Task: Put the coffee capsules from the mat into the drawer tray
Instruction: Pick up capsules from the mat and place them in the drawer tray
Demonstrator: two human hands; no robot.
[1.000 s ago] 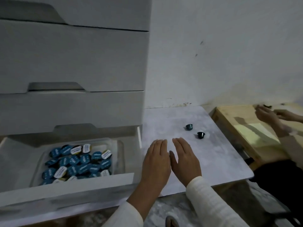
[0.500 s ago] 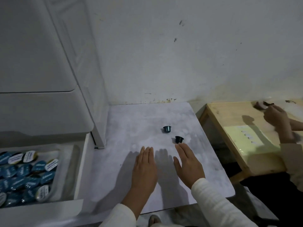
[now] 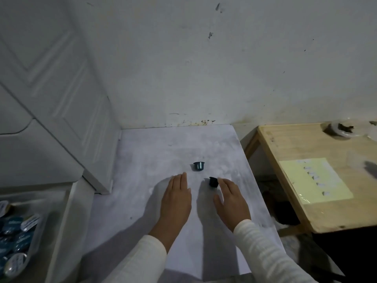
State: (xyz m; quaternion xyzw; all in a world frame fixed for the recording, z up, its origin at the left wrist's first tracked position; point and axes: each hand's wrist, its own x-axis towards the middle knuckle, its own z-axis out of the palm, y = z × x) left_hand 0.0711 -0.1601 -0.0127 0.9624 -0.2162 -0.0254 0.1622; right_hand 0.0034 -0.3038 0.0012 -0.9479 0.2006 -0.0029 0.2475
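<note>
Two coffee capsules stand on the pale grey mat [image 3: 142,180]: a teal capsule [image 3: 199,165] farther back and a black capsule [image 3: 213,182] nearer to me. My right hand [image 3: 231,201] hovers with straight fingers, its fingertips just at the black capsule's right side; I cannot tell if they touch. My left hand [image 3: 177,199] is flat and open, its fingertips a little left of and below the teal capsule. At the lower left the open drawer's clear tray [image 3: 38,231] holds several blue and white-lidded capsules.
A white drawer cabinet [image 3: 61,119] stands left of the mat against a stained white wall. A low wooden table [image 3: 295,144] with a yellow sheet [image 3: 314,180] sits to the right, past the mat's edge.
The view has swung right, leaving the drawer tray at the left edge. Both my hands have moved forward to the two capsules. The other person's hands at the wooden table are gone from view.
</note>
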